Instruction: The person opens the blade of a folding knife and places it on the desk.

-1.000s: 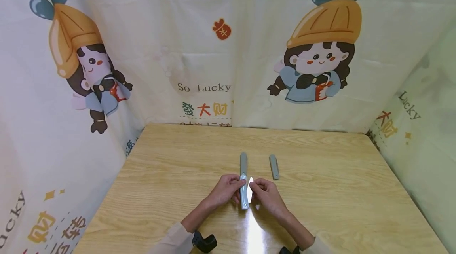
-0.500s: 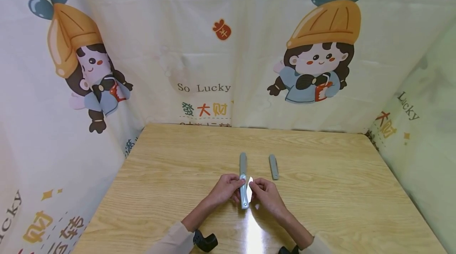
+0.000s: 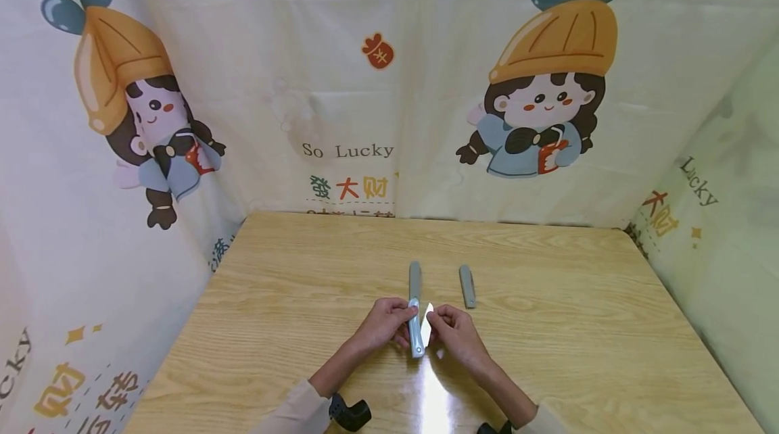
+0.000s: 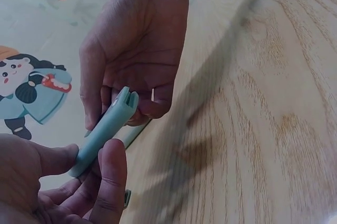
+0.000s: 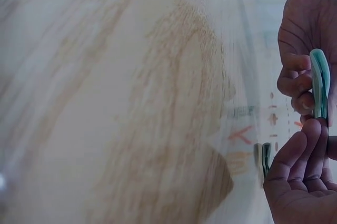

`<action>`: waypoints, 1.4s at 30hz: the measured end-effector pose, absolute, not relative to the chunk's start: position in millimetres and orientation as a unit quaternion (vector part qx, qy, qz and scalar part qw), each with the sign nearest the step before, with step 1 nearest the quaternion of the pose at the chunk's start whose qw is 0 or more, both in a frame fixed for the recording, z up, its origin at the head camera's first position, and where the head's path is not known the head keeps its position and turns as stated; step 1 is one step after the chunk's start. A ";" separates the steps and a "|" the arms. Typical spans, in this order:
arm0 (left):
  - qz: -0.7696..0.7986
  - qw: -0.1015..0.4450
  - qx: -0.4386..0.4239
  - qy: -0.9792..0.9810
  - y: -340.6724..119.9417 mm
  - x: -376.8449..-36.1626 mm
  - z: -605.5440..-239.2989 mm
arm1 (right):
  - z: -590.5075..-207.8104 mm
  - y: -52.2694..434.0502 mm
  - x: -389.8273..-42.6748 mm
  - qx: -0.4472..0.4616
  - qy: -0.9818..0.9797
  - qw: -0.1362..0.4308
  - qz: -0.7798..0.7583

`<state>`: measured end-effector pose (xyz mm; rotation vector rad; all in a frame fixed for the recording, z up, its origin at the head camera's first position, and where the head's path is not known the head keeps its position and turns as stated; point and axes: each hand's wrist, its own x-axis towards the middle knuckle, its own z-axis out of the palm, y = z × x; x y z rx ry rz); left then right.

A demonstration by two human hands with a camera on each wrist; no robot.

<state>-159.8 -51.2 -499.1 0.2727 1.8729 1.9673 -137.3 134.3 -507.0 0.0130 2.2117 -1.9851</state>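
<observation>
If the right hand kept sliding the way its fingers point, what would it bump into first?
The right hand points left toward the white blade it pinches, then the pale green folding knife handle the left hand holds. Depth is hard to judge.

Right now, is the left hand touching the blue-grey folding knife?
Touching. The left wrist view shows the left hand pinching the folding knife's handle between thumb and fingers. The head view agrees.

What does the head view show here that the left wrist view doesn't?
Only the head view shows a second grey piece lying apart on the table, and the printed curtain's "So Lucky" lettering. Only the left wrist view shows the folding tool's notched end close up. Both show the left hand and right hand gripping the folding tool.
</observation>
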 end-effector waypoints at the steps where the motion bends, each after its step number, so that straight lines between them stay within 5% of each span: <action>1: 0.706 0.205 0.096 0.670 -51.4 -159.7 -498.9 | -505.9 134.3 -136.5 0.004 0.741 0.084 -0.667; 42: 0.734 0.175 0.048 0.655 -58.7 -158.7 -499.9 | -509.2 133.8 -135.7 0.050 0.726 0.028 -0.685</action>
